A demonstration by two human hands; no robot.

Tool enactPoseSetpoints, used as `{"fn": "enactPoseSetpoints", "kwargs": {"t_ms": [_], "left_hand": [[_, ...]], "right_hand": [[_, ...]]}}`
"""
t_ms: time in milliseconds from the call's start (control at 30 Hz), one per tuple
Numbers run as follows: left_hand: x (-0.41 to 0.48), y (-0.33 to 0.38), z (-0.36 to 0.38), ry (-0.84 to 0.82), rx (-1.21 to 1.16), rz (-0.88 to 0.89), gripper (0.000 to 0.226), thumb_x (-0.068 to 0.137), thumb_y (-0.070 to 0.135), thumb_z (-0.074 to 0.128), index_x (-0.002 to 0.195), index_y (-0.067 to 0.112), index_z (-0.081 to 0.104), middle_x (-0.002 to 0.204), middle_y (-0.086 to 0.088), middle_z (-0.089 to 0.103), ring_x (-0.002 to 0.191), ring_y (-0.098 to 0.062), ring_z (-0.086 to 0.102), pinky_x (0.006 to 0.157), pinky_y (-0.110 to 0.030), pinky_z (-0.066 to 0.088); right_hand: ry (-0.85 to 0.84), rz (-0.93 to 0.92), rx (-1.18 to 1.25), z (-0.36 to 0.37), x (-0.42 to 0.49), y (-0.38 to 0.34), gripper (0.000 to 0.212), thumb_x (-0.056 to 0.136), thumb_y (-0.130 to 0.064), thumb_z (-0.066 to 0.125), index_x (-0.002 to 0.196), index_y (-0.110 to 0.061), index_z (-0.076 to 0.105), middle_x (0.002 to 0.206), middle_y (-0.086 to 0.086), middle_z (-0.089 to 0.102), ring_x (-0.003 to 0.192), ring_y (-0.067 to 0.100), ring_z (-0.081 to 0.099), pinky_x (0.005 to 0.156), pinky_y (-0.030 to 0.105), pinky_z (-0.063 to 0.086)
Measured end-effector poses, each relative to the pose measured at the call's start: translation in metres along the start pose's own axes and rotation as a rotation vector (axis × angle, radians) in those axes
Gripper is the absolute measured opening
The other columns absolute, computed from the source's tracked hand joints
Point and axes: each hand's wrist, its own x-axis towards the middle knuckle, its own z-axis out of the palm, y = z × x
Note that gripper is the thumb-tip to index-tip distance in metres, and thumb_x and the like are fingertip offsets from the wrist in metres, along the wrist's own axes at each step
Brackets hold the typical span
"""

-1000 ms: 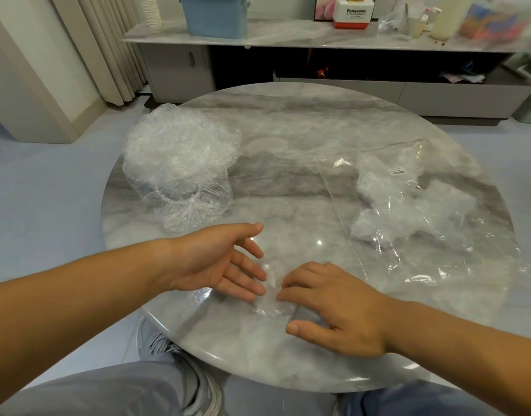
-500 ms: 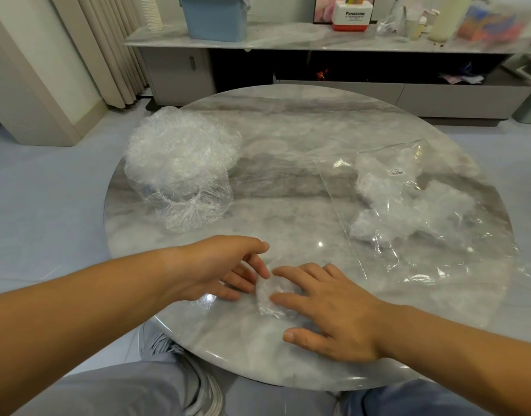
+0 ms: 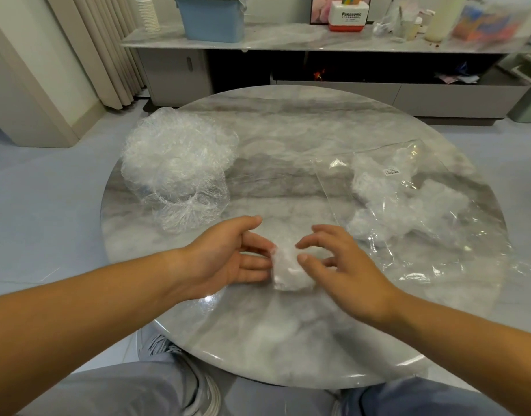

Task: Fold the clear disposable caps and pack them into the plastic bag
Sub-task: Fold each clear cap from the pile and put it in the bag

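A small folded clear cap (image 3: 289, 270) lies on the round marble table (image 3: 288, 349) between my hands. My left hand (image 3: 225, 259) lies palm inward on its left, with straight fingertips touching the cap's edge. My right hand (image 3: 345, 265) hovers on the cap's right side, fingers spread and lifted, thumb resting against the cap. A heap of loose clear caps (image 3: 177, 166) sits at the table's left. The clear plastic bag (image 3: 408, 205) lies flat at the right with several folded caps inside.
Behind the table runs a low marble-topped cabinet (image 3: 288, 40) carrying a blue bin (image 3: 211, 18) and other clutter. Curtains (image 3: 108, 49) hang at the back left. My knees are under the table's near edge.
The flat cap has been gathered into a small folded wad. My right hand lifted its fingers off it, and my left hand's fingers straightened against its left edge.
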Motion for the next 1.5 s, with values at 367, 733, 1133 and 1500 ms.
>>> {"fn": "enactPoseSetpoints", "kwargs": {"t_ms": [367,733,1133,1500], "left_hand": [[-0.003,0.011,0.048,-0.192,0.102,0.310,0.053,0.090,0.041,0.053,0.116,-0.001,0.069,0.122,-0.017,0.070,0.112,-0.028,0.069,0.101,-0.041,0.054],[0.049,0.019,0.116,-0.182,1.239,0.628,0.023,0.100,0.043,0.054,0.106,0.031,0.073,0.135,0.016,0.053,0.111,0.004,0.053,0.094,-0.014,0.040],[0.058,-0.012,0.152,-0.499,1.890,0.622,0.065,0.099,0.066,0.014,0.151,0.036,0.040,0.165,0.003,-0.026,0.146,-0.006,-0.035,0.123,-0.038,-0.012],[0.057,-0.013,0.138,-0.485,1.862,0.716,0.078,0.097,0.069,0.015,0.158,0.032,-0.015,0.163,0.013,-0.029,0.143,0.003,-0.035,0.122,-0.029,-0.017]], "right_hand": [[0.095,0.335,0.578,-0.056,0.004,-0.016,0.018,0.094,-0.023,0.070,0.087,-0.008,0.077,0.096,0.013,0.076,0.085,0.023,0.072,0.080,0.040,0.061],[0.359,0.392,0.341,-0.154,-0.010,0.047,0.010,0.085,-0.005,0.077,0.079,-0.010,0.071,0.079,0.007,0.069,0.066,0.016,0.067,0.062,0.028,0.059],[0.008,0.504,0.124,-0.162,-0.042,0.093,0.044,0.095,-0.049,0.061,0.084,-0.012,0.081,0.084,-0.005,0.074,0.082,0.016,0.065,0.077,0.029,0.045],[0.106,0.602,0.587,-0.148,-0.028,0.082,0.077,0.092,-0.071,0.043,0.102,-0.002,0.075,0.089,0.011,0.067,0.074,0.024,0.062,0.070,0.032,0.050]]}}
